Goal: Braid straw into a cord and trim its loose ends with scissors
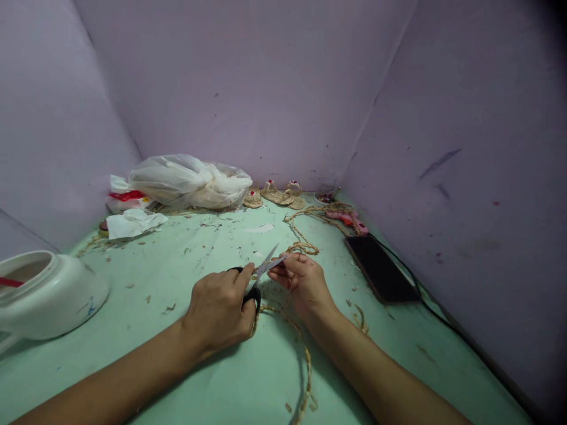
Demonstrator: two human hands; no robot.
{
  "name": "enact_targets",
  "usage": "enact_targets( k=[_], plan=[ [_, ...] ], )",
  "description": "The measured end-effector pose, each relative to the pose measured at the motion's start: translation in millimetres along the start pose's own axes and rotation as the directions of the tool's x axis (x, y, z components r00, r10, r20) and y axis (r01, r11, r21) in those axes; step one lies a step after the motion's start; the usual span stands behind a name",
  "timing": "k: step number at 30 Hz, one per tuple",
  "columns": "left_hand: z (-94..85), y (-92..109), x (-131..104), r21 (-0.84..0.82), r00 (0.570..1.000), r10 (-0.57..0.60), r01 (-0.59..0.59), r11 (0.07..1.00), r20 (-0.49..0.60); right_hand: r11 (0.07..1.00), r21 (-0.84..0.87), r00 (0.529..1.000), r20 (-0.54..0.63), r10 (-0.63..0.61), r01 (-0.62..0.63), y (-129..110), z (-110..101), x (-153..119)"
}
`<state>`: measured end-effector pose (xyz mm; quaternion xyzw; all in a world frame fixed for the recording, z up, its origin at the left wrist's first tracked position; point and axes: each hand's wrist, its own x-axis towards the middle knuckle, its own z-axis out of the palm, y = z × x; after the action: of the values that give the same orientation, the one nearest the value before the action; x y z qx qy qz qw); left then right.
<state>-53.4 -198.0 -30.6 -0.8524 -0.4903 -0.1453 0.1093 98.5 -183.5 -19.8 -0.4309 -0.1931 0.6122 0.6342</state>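
My left hand (221,307) is closed on a pair of scissors (261,271) with black handles. Their blades are spread and point toward my right hand (303,280), whose fingertips are pinched together beside the lower blade. A braided straw cord (306,354) runs from below my left hand toward the front edge of the view. More of the cord (305,248) loops just behind my right fingers, which appear to pinch it; the exact spot they grip is partly hidden by the blade and fingers.
Small woven straw slippers (277,195) with red-and-white trim stand by the back wall, beside a white plastic bag (190,183). A pink glue gun (348,222) and a black phone (383,268) lie right. A white pot (53,295) stands left; tissue (135,223) and scraps lie around.
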Motion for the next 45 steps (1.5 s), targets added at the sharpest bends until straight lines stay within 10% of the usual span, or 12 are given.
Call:
enact_targets(
  k=[13,24,29,35,45],
  plan=[
    [-13.0,0.5,4.9,-0.145,0.968,-0.037,0.074,0.987,0.248,0.999,0.040,0.999,0.044,-0.007,0.005,2.9,-2.0,1.6],
    [-15.1,-9.2,9.7,-0.428,0.968,-0.182,0.240,0.871,0.172,1.000,0.028,1.000,0.014,0.011,-0.012,-0.8,-1.8,2.7],
    [-9.8,-10.6,15.7,-0.763,0.933,-0.296,0.341,0.549,0.204,0.998,-0.035,0.995,0.072,0.062,-0.059,4.1,-1.3,-0.3],
    [-11.3,-1.8,21.4,-0.827,0.758,-0.354,0.555,-0.090,0.547,0.993,-0.068,0.986,0.134,0.100,-0.092,5.9,-1.4,-1.8],
    [-0.4,-0.2,18.4,-0.734,0.745,-0.176,0.536,-0.416,0.644,0.981,-0.185,0.931,0.365,0.017,0.055,14.0,3.2,-10.7]
  ],
)
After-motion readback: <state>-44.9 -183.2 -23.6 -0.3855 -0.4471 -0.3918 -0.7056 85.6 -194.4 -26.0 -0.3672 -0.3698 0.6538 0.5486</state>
